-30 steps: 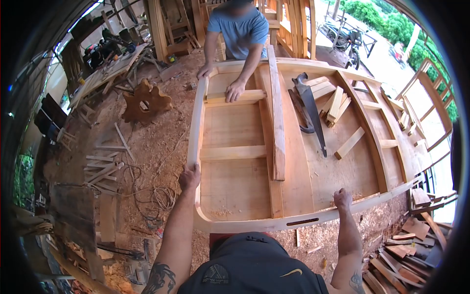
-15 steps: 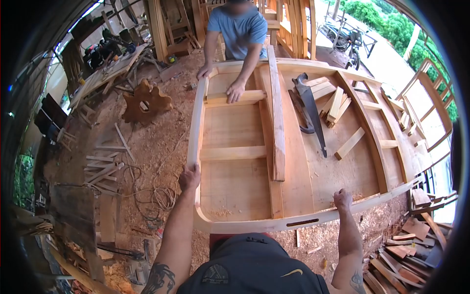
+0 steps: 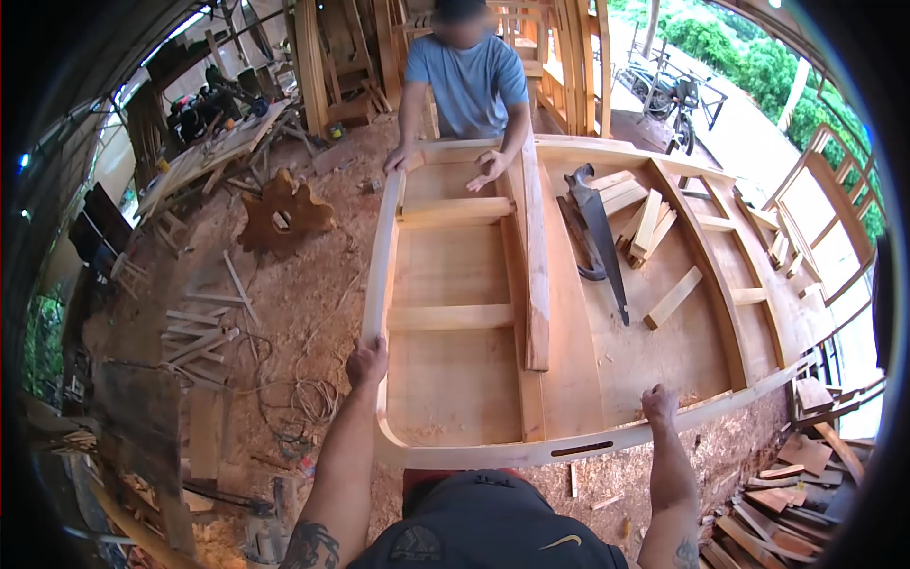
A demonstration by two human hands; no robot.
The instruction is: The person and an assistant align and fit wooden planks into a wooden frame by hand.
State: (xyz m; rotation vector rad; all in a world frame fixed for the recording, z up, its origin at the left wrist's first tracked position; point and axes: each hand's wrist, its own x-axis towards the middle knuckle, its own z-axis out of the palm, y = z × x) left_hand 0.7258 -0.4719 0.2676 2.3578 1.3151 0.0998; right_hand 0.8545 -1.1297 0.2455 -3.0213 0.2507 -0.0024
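Note:
A large wooden frame (image 3: pixel 376 275) with a panel base and crosspieces spans the space in front of me. My left hand (image 3: pixel 367 362) is closed around its left side rail, near the front corner. My right hand (image 3: pixel 660 405) is a closed fist just inside the near rail (image 3: pixel 531 455), with the wrist over that rail; what it holds, if anything, is hidden. Between the two hands, a loose-looking long board (image 3: pixel 536 275) lies along a divider. A handsaw (image 3: pixel 607 248) rests on the panel, beside short wood blocks (image 3: pixel 649 228) and one separate block (image 3: pixel 674 298).
Across the frame stands a person in a blue shirt (image 3: pixel 469 90), one hand (image 3: pixel 398 159) on the far left corner. A star-shaped wood slab (image 3: pixel 284 216), scrap sticks (image 3: pixel 199 341) and a cord (image 3: pixel 308 403) lie on the shavings-covered floor. Offcuts (image 3: pixel 796 503) are piled at right.
The co-worker's hand has lifted off the upper crosspiece and now hovers with fingers spread. The view has shifted slightly, with the frame's far end lower in it. My hands keep their places on the frame.

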